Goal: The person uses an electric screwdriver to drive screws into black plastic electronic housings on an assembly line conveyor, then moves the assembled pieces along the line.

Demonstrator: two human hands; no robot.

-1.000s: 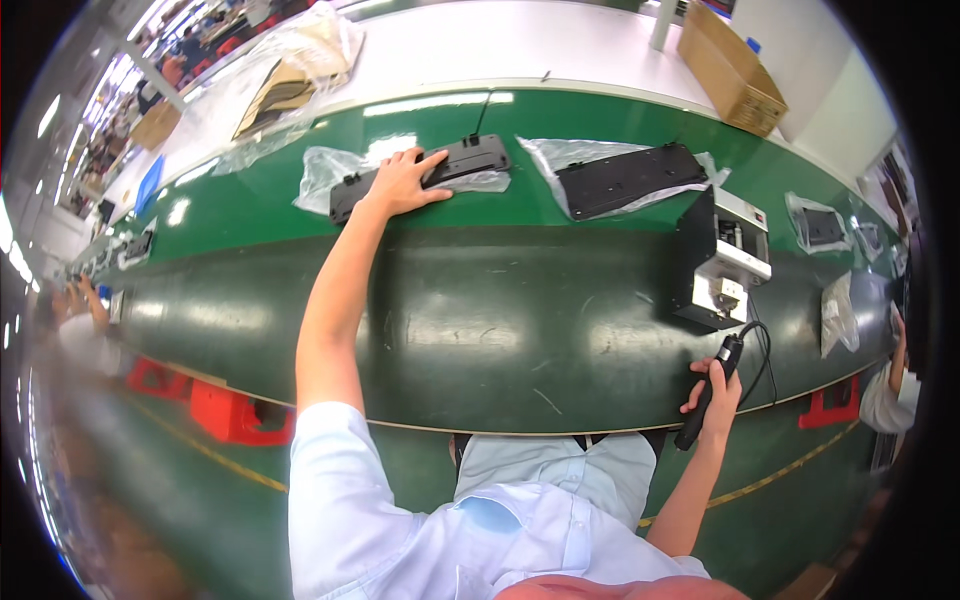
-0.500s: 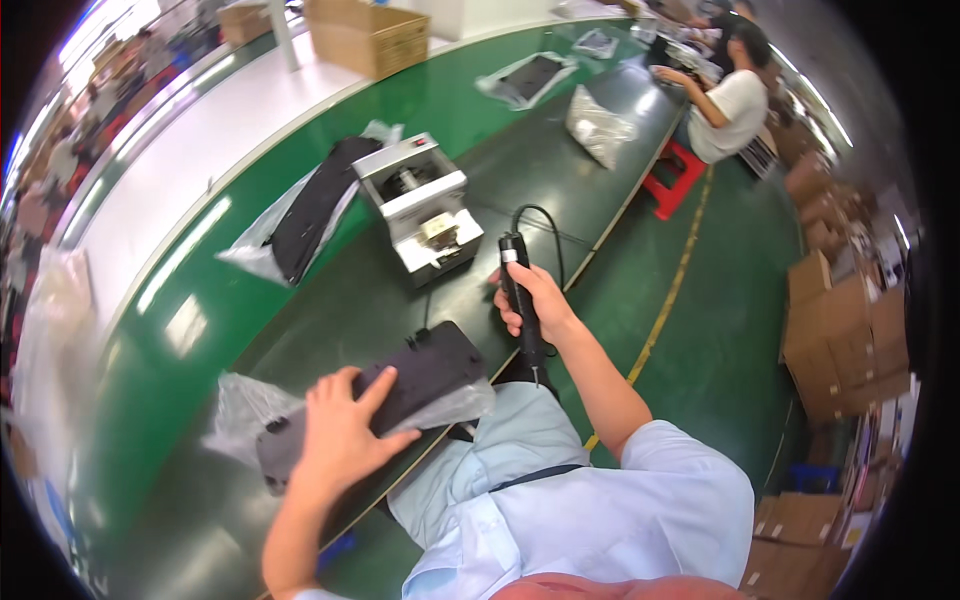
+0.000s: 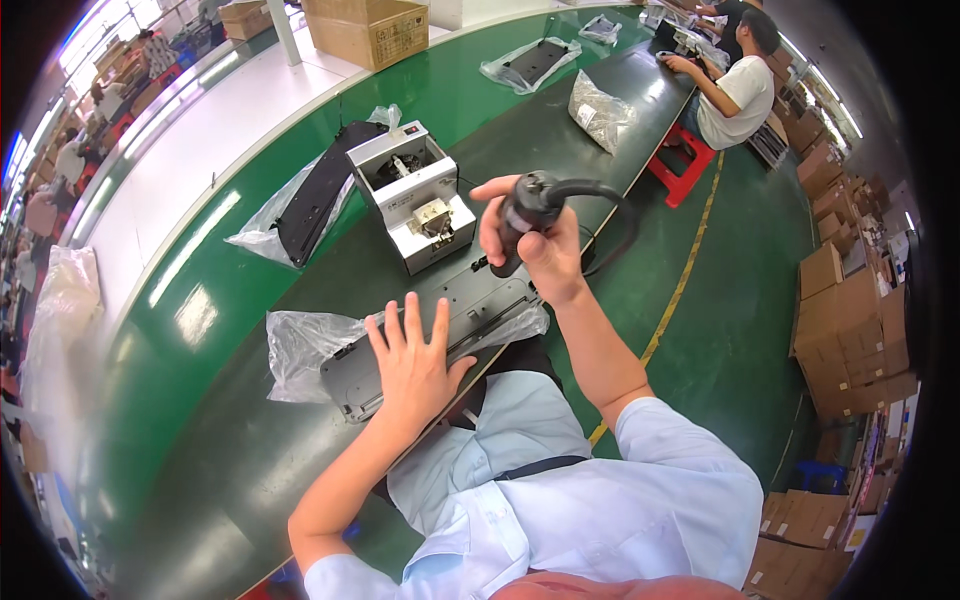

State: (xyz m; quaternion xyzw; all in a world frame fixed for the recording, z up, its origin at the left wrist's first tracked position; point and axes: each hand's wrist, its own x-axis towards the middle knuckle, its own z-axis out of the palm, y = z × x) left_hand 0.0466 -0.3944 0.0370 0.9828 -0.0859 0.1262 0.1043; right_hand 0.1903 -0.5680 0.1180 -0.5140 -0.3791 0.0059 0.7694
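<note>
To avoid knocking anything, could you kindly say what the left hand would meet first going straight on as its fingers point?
Past the dark panel under it, the left hand would probably meet the silver-and-black machine first, though the single view leaves depth uncertain.

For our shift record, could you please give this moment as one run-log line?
left hand: spread on panel | right hand: gripping corded tool | bag: showing at panel's edges | machine: beyond panel

To my right I see a co-worker (image 3: 738, 100) on a red stool (image 3: 684, 172) and stacked cardboard boxes (image 3: 845, 330) beyond a yellow floor line (image 3: 690, 257), and ahead a carton (image 3: 370, 37) on a white counter (image 3: 195, 160)
</note>
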